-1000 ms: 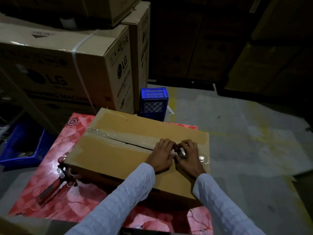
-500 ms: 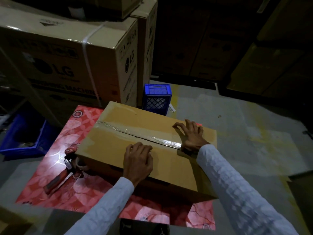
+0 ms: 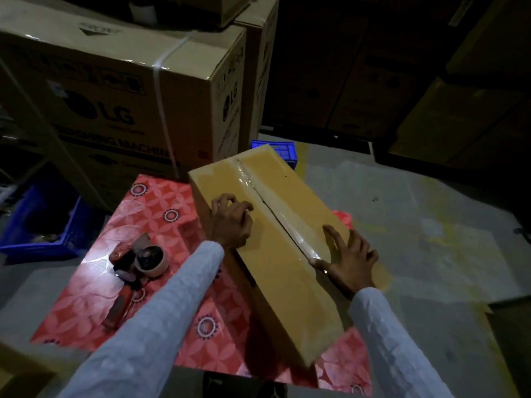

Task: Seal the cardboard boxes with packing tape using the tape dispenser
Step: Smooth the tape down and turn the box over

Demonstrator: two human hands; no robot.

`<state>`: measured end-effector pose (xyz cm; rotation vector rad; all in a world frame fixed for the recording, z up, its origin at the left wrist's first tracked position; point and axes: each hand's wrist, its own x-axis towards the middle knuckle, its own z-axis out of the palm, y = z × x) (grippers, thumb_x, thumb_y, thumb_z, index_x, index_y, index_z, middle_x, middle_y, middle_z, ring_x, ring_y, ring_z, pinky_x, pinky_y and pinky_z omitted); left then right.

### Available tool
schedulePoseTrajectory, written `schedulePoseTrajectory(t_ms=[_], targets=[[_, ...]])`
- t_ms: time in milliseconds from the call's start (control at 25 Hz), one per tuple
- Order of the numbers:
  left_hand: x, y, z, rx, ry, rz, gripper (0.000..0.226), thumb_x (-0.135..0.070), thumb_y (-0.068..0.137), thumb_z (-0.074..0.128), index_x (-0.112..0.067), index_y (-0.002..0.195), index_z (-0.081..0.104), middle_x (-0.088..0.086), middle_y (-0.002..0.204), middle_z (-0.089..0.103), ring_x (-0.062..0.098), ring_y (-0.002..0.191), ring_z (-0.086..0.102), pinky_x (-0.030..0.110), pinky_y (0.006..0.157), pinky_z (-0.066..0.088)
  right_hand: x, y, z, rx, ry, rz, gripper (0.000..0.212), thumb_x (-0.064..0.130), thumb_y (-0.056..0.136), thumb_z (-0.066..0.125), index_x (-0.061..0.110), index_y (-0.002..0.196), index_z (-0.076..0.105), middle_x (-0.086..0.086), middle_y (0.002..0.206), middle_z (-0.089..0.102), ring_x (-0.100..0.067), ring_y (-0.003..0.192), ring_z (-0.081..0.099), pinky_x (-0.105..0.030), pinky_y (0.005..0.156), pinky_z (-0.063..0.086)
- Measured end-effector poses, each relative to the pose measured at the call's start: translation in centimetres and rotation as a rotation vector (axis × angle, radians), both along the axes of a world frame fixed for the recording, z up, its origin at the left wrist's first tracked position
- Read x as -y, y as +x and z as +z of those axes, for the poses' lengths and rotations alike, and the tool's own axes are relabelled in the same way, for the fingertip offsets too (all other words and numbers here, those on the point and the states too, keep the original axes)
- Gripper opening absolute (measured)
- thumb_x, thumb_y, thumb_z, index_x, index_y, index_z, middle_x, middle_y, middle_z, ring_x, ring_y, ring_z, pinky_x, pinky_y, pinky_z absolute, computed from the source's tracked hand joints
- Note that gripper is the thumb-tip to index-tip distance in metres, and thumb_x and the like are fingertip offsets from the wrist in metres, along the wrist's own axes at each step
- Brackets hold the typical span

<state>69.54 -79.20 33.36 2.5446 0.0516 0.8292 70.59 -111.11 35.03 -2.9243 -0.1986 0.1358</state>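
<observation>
Cardboard box (image 3: 287,262) sits diagonal on the red patterned surface (image 3: 161,214), running from approx 12 o'clock down to 5. Clear tape strip (image 3: 275,209) runs along the top seam w/ glare on it. Left hand (image 3: 231,219) is on the box's left top edge, fingers curled over the edge and gripping it. Right hand (image 3: 349,258) lies on top by the near end of the tape, fingers spread and loose. Tape dispenser (image 3: 138,265) w/ red handle lies at 9 o'clock of the box, well apart, untouched. Big LG carton (image 3: 120,90) at 11, blue crate (image 3: 275,149) behind the box.
</observation>
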Motion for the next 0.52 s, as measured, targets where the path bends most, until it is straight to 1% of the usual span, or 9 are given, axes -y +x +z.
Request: schedulePoseTrajectory(t_ms=[80, 160, 240, 360, 440, 520], targets=[[-1.1, 2.3, 0.4, -0.075, 0.013, -0.042, 0.018, -0.016, 0.076, 0.062, -0.013, 0.091, 0.071, 0.005, 0.079, 0.069, 0.033, 0.106, 0.054, 0.047, 0.091, 0.04, -1.3, -1.8, -0.5, 0.032, -0.006, -0.119, 0.099, 0.096, 0.064, 0.048, 0.057, 0.152, 0.025, -0.014, 0.156, 0.024, -0.035, 0.139, 0.023, -0.059, 0.109, 0.02], [-2.1, 4.2, 0.7, -0.14, 0.036, -0.088, 0.018, -0.021, 0.078, 0.06, -0.014, 0.092, 0.07, 0.006, 0.082, 0.07, 0.031, 0.109, 0.049, 0.046, 0.09, 0.04, -3.2, -3.4, -0.5, 0.041, 0.006, -0.219, 0.1, 0.096, 0.061, 0.042, 0.055, 0.151, 0.028, -0.017, 0.155, 0.025, -0.038, 0.136, 0.025, -0.059, 0.109, 0.022], [-3.2, 5.7, 0.9, -0.187, 0.07, -0.099, 0.018, -0.023, 0.081, 0.059, -0.013, 0.092, 0.069, 0.008, 0.084, 0.07, 0.031, 0.108, 0.048, 0.045, 0.088, 0.041, -5.3, -4.6, -0.2, 0.048, 0.023, -0.291, 0.1, 0.095, 0.061, 0.045, 0.053, 0.15, 0.029, -0.019, 0.153, 0.026, -0.04, 0.136, 0.026, -0.061, 0.111, 0.023], [-5.2, 7.3, 0.8, -0.272, 0.151, -0.067, 0.016, -0.023, 0.087, 0.057, -0.013, 0.095, 0.066, 0.01, 0.089, 0.07, 0.032, 0.104, 0.049, 0.045, 0.085, 0.041, -8.5, -5.4, -0.4, 0.043, 0.039, -0.375, 0.1, 0.093, 0.061, 0.054, 0.051, 0.149, 0.031, -0.023, 0.15, 0.03, -0.044, 0.134, 0.031, -0.063, 0.112, 0.024], [-6.1, 7.8, 0.7, -0.326, 0.143, -0.013, 0.016, -0.021, 0.091, 0.056, -0.012, 0.101, 0.065, 0.013, 0.095, 0.069, 0.034, 0.104, 0.05, 0.045, 0.083, 0.042, -9.9, -5.9, -0.8, 0.063, 0.029, -0.409, 0.101, 0.092, 0.062, 0.056, 0.05, 0.151, 0.031, -0.026, 0.149, 0.032, -0.047, 0.134, 0.032, -0.066, 0.113, 0.023], [-5.7, 7.0, 0.5, -0.36, 0.13, 0.015, 0.021, -0.016, 0.095, 0.053, -0.01, 0.111, 0.065, 0.018, 0.104, 0.067, 0.036, 0.108, 0.05, 0.046, 0.085, 0.044, -10.5, -6.5, -1.1, 0.081, 0.016, -0.409, 0.1, 0.093, 0.066, 0.053, 0.049, 0.153, 0.029, -0.028, 0.149, 0.032, -0.049, 0.136, 0.031, -0.066, 0.113, 0.022]])
